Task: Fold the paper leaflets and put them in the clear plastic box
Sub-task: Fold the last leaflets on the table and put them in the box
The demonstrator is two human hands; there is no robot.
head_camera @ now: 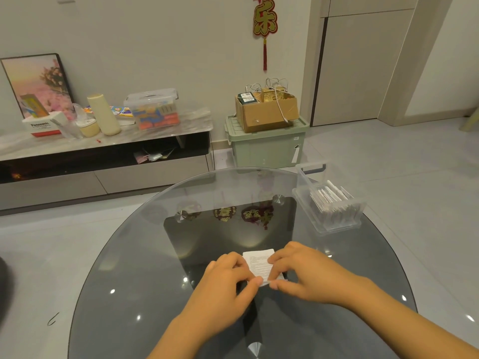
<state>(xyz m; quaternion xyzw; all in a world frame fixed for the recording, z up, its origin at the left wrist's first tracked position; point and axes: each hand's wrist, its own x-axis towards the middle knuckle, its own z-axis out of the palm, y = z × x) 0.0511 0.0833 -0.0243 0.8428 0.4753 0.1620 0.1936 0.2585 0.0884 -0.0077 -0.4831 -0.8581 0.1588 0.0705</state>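
On the round smoked-glass table (145, 268) before you, your left hand (228, 277) and right hand (303, 270) both pinch a small white printed paper leaflet (260, 264), thumbs and curled fingers clamped on its near edge (partly folded, lying flat). Farther right stands the clear plastic box (334, 226), holding upright folded leaflets (328, 196).

The leaflet (259, 263) is white with fine grey print; the box (329, 211) is clear, its leaflets white. The bench (124, 281) is smoky grey glass. Behind — a pale green bin (267, 149), brown carton (264, 114), and red-and-gold ornament (265, 20).
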